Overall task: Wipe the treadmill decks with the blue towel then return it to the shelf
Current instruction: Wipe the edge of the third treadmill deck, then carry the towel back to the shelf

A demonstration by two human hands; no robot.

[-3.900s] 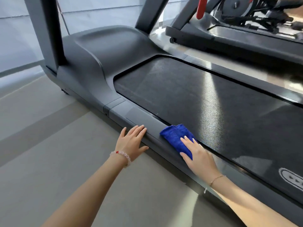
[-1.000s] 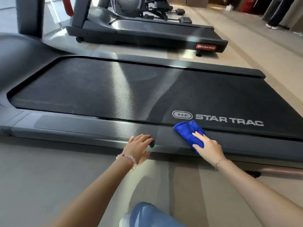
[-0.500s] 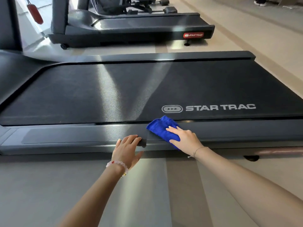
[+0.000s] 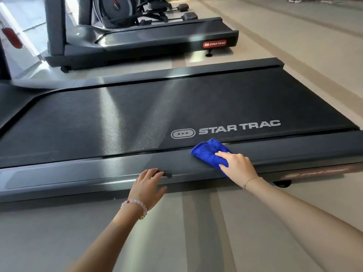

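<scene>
- Two hands are laid on the near side rail [image 4: 94, 173] of the treadmill, and neither is clenched.
- The right hand [image 4: 235, 165] is pressed palm-down on the blue towel [image 4: 209, 152]. Its fingers are spread over the cloth rather than wrapped round it, so the towel is pinned flat for rubbing. Whether the thumb is hooked under the rail's edge cannot be told.
- The left hand [image 4: 149, 183] holds nothing. Its loosely bent fingers are rested on the rail's outer edge, just beside a small notch, apparently as a brace while the body is leaned over the floor [image 4: 176, 242].
- The towel is found on the rail towards its rear end, just below the printed logo on the belt [image 4: 127, 114]. Its far corner reaches the seam between rail and belt.
- The towel is folded into a thick pad, judged to give a firm wiping face and to keep loose ends clear of the seam.
- Its long axis is set diagonally across the rail, from the near right under the palm to the far left. The bunched free end is pointed at the belt and logo.
- A second treadmill [image 4: 157, 42] is seen beyond, well apart. It is judged to be wiped yet, and the shelf is not in view.
</scene>
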